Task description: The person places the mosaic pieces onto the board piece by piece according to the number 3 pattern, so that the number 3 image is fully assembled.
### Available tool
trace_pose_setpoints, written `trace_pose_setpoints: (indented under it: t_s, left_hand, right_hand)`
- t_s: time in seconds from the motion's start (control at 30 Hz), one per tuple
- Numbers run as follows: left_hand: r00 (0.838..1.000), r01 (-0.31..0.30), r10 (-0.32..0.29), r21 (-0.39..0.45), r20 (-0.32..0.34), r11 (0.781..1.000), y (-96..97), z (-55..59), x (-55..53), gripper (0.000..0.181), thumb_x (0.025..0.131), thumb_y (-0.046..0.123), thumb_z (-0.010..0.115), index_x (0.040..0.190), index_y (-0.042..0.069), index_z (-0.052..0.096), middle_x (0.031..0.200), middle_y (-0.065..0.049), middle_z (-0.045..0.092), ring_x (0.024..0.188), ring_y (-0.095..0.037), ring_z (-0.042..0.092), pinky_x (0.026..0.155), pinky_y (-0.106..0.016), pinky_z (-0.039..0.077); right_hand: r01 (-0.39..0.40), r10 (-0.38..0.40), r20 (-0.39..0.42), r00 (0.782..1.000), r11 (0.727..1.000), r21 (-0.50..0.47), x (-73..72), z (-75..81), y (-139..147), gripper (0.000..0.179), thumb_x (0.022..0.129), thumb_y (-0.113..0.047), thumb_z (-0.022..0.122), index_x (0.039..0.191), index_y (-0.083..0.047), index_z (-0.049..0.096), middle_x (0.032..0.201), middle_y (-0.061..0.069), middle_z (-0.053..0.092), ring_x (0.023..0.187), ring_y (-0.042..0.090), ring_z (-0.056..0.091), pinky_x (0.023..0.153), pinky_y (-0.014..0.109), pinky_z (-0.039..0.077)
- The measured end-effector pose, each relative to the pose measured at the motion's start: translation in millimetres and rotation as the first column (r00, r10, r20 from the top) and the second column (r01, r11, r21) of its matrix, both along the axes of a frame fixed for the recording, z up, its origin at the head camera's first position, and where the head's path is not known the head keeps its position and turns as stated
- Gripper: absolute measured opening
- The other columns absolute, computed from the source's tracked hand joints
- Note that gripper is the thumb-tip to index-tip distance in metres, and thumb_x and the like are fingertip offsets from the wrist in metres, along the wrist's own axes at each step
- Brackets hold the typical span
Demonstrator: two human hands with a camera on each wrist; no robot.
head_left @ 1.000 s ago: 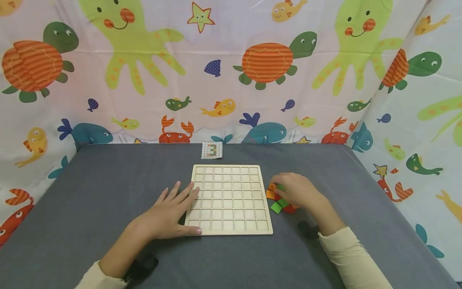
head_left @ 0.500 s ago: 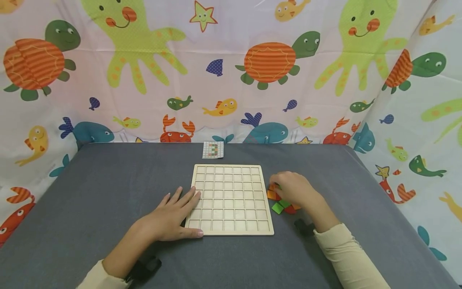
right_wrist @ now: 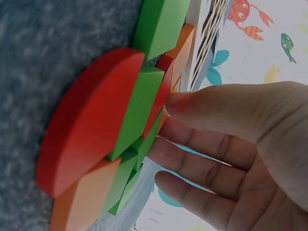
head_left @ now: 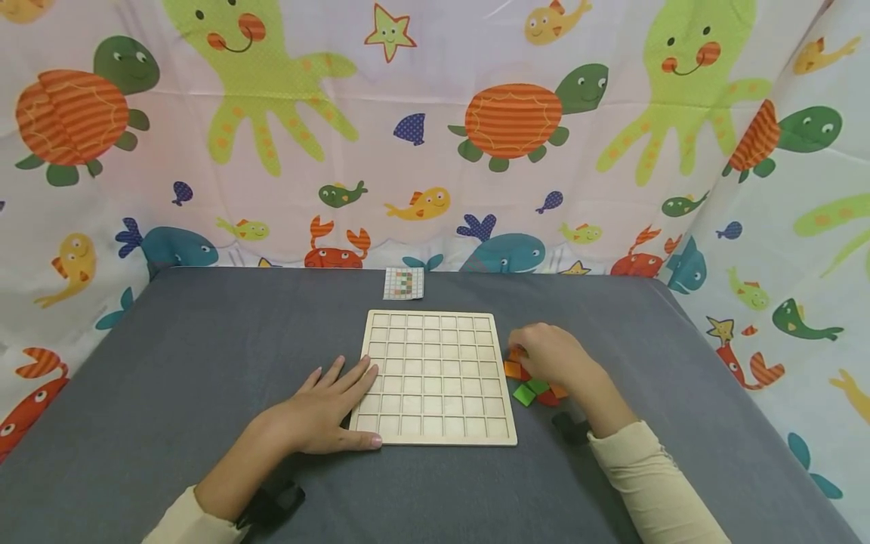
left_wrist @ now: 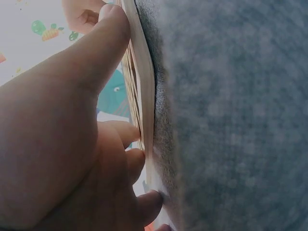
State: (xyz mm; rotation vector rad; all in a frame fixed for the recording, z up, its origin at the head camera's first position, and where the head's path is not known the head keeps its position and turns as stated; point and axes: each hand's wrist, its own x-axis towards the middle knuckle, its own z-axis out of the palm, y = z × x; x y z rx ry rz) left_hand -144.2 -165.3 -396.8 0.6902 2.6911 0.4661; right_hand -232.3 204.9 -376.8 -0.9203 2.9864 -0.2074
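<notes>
A pale wooden grid board lies flat on the grey table. My left hand rests spread on its left side, fingertips on the frame and thumb at the near edge. In the left wrist view, the thumb lies against the board's edge. To the right of the board is a small pile of green, orange and red blocks. My right hand reaches into its far end and pinches an orange block, partly hidden by the fingers. A red curved block and a green block lie nearby.
A small card printed with a coloured grid lies behind the board. A patterned curtain hangs along the back and sides of the table. Dark wrist devices sit under both forearms.
The view has shifted slightly. My left hand has slid a little toward me along the board's left edge. The right hand stays at the pile with only small finger movements.
</notes>
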Motion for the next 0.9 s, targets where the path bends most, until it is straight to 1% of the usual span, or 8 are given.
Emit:
trace_pose_setpoints:
  t_s: [0.17, 0.33, 0.47, 0.57, 0.6, 0.67, 0.8, 0.9]
  left_hand:
    - [1.000, -0.008, 0.008, -0.036, -0.006, 0.999, -1.2, -6.4, -1.4, 0.110, 0.082, 0.081, 0.054, 0.162, 0.017, 0.017, 0.168, -0.003, 0.009, 0.151, -0.038, 0.003, 0.116, -0.062, 0.005]
    - [1.000, 0.002, -0.002, -0.022, -0.002, 1.000, -1.7, -5.0, -0.9, 0.110, 0.082, 0.080, 0.056, 0.162, 0.013, 0.019, 0.167, -0.007, 0.011, 0.151, -0.042, 0.003, 0.115, -0.065, 0.005]
    - [1.000, -0.005, 0.005, -0.041, -0.010, 0.999, -2.0, -8.5, -1.9, 0.110, 0.082, 0.081, 0.054, 0.162, 0.016, 0.017, 0.168, -0.004, 0.009, 0.151, -0.039, 0.002, 0.115, -0.064, 0.005]
    - [1.000, -0.018, 0.017, -0.056, -0.010, 0.998, -2.2, -11.6, -2.8, 0.110, 0.082, 0.082, 0.053, 0.163, 0.019, 0.015, 0.168, 0.000, 0.007, 0.151, -0.037, 0.001, 0.116, -0.062, 0.005]
    - [1.000, -0.017, 0.017, -0.052, -0.013, 0.998, -2.3, -12.2, -3.0, 0.110, 0.082, 0.082, 0.053, 0.163, 0.018, 0.015, 0.168, -0.001, 0.007, 0.151, -0.037, 0.001, 0.116, -0.062, 0.005]
    - [1.000, -0.015, 0.015, -0.042, -0.008, 0.999, -2.1, -9.8, -2.5, 0.109, 0.083, 0.080, 0.055, 0.163, 0.016, 0.017, 0.168, -0.003, 0.009, 0.151, -0.039, 0.002, 0.115, -0.063, 0.005]
    - [1.000, -0.010, 0.010, -0.033, 0.002, 0.999, -0.5, -1.4, 0.0, 0.106, 0.085, 0.074, 0.060, 0.162, 0.013, 0.019, 0.167, -0.007, 0.011, 0.151, -0.041, 0.003, 0.115, -0.065, 0.004]
    - [1.000, -0.009, 0.009, -0.027, 0.007, 1.000, 0.3, 3.1, 1.3, 0.104, 0.086, 0.072, 0.060, 0.162, 0.013, 0.019, 0.167, -0.007, 0.011, 0.151, -0.041, 0.003, 0.115, -0.065, 0.005]
  right_hand:
    - [-0.019, 0.019, -0.007, 1.000, 1.000, -0.004, 0.8, -0.1, -2.2, 0.021, 0.086, 0.001, 0.070, 0.074, -0.015, 0.062, 0.068, -0.005, 0.052, 0.063, 0.013, 0.047, 0.057, 0.031, 0.041]
    - [-0.021, 0.021, 0.003, 1.000, 1.000, 0.002, 1.0, 0.7, -4.5, 0.031, 0.086, 0.003, 0.070, 0.067, -0.016, 0.055, 0.064, -0.005, 0.045, 0.061, 0.013, 0.041, 0.056, 0.029, 0.034]
    - [-0.027, 0.027, 0.004, 1.000, 1.000, 0.005, -1.0, 2.2, -6.4, 0.032, 0.083, 0.007, 0.068, 0.064, -0.014, 0.052, 0.060, -0.005, 0.040, 0.058, 0.013, 0.037, 0.054, 0.028, 0.029]
    - [-0.012, 0.012, 0.008, 1.000, 1.000, 0.013, -2.9, 3.5, -7.6, 0.028, 0.081, 0.007, 0.069, 0.067, -0.013, 0.056, 0.060, -0.006, 0.042, 0.058, 0.013, 0.040, 0.054, 0.028, 0.032]
    - [-0.003, 0.003, 0.013, 1.000, 1.000, 0.018, -3.4, 3.9, -7.8, 0.026, 0.080, 0.006, 0.069, 0.069, -0.013, 0.057, 0.061, -0.006, 0.045, 0.058, 0.013, 0.042, 0.054, 0.028, 0.034]
    - [0.013, -0.014, 0.024, 1.000, 1.000, 0.027, -4.5, 4.3, -7.9, 0.022, 0.080, 0.005, 0.071, 0.073, -0.014, 0.060, 0.063, -0.006, 0.049, 0.060, 0.013, 0.046, 0.056, 0.028, 0.038]
    - [0.026, -0.027, 0.046, 0.999, 0.999, 0.035, -7.4, 4.6, -7.2, 0.017, 0.080, 0.004, 0.072, 0.078, -0.011, 0.064, 0.066, -0.005, 0.053, 0.062, 0.015, 0.049, 0.057, 0.029, 0.041]
    - [0.035, -0.037, 0.041, 0.998, 0.999, 0.039, -9.2, 5.4, -6.3, 0.016, 0.079, 0.004, 0.072, 0.080, -0.011, 0.066, 0.068, -0.005, 0.055, 0.063, 0.014, 0.050, 0.058, 0.029, 0.043]
